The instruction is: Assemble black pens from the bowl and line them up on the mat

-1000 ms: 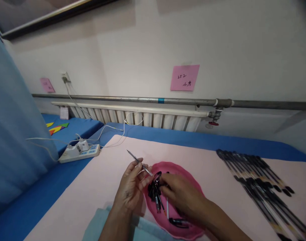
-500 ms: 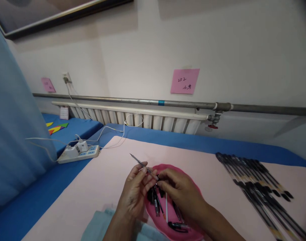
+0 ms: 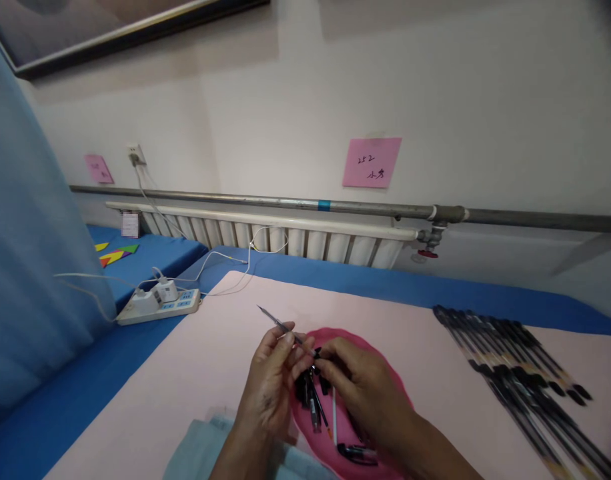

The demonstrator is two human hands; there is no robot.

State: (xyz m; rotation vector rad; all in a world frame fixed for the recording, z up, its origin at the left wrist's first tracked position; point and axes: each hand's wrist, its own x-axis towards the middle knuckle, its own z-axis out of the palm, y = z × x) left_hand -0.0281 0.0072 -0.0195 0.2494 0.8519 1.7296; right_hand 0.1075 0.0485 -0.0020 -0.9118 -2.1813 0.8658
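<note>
My left hand (image 3: 273, 387) pinches a thin pen refill (image 3: 278, 323) that points up and to the left. My right hand (image 3: 358, 387) is closed at the refill's lower end, fingertips pinched on a small black pen part (image 3: 317, 352). Both hands hover over a pink dish (image 3: 390, 380) that holds several black pen parts (image 3: 308, 393), a white refill (image 3: 333, 417) and a black pen barrel (image 3: 355, 453). The dish rests on a pale pink mat (image 3: 195, 373).
A row of several assembled black pens (image 3: 515, 363) lies on the mat at the right. A white power strip (image 3: 158, 303) with cables sits on the blue table cover (image 3: 85, 393) at the left. A radiator (image 3: 265, 237) and pipe run along the wall behind. A light blue cloth (image 3: 200, 447) lies near me.
My right hand has come up from the dish to meet the lower end of the refill held by my left hand. The view has tilted slightly.
</note>
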